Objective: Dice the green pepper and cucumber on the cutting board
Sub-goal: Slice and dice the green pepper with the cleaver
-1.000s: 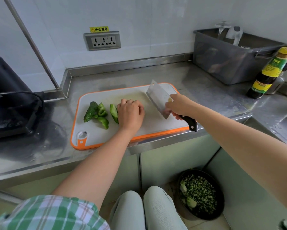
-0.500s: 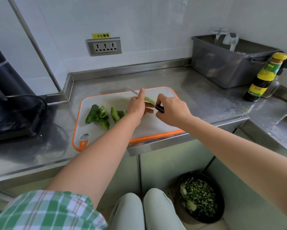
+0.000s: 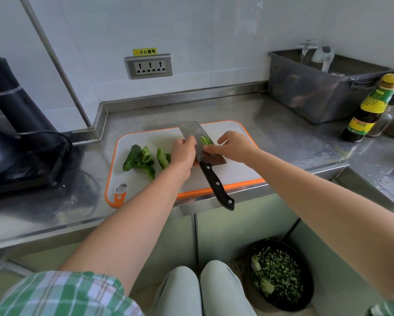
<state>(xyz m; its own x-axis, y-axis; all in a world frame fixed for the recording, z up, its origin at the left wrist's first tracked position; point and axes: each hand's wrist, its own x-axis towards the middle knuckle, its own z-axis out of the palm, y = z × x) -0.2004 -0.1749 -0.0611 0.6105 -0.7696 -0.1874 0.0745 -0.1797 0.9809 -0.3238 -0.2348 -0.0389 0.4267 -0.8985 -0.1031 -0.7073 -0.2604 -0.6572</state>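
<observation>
While the steel worktop (image 3: 271, 124) carries the cutting board (image 3: 234, 172), the cleaver (image 3: 191, 133) has swapped hands since 1 s ago. R hand (image 3: 236, 147) has let go of the handle, which now juts free over the board's front edge, & L hand (image 3: 183, 153) grips the blade. Cucumber (image 3: 131, 157) & pepper chunks (image 3: 147, 157) lie on the board's left, undiced. R fingers pinch pepper strips (image 3: 206, 140) stuck to the blade, prob. clearing it before more cuts.
</observation>
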